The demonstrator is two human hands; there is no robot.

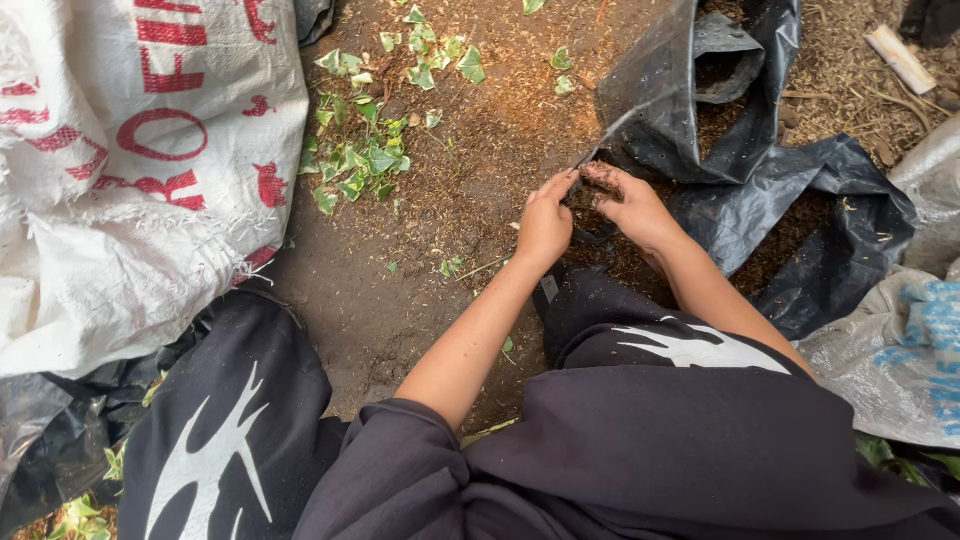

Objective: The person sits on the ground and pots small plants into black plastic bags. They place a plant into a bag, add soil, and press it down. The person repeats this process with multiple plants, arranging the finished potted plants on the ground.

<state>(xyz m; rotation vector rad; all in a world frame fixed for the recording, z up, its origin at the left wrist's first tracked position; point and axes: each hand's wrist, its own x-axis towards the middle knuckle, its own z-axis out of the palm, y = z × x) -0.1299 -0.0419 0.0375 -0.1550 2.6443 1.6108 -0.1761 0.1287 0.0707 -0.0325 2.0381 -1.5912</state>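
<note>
Head view, looking down: bare brown ground (420,270) strewn with fine chaff runs ahead of and to the left of both hands, the only open strip; it is hemmed in by sacks on either side and by the person's dark-clothed knees just below the wrists. Scattered variegated green-and-cream ivy leaves (365,150) lie on that ground, up and to the left of the left hand, well apart from it.

Far left of the hands bulges a large white woven sack (130,170) with red printing and a frayed lower edge. Just beyond and to the right of the right hand slumps a big black plastic bag (790,190), crumpled and gaping, with dark brown soil mix (725,120) showing inside. Further right, at the frame's edge, lies a pale grey woven sack (900,350) with blue markings. A small pale stick-like scrap (900,58) sits far up to the right.

A small black nursery bag (592,205) is between the two hands, mostly hidden by them. The left hand (545,225) is curled, fingers pinching its near rim. The right hand (630,205), fingers bent together and dusted with soil, grips the opposite rim, touching the soil at the bag's mouth.
</note>
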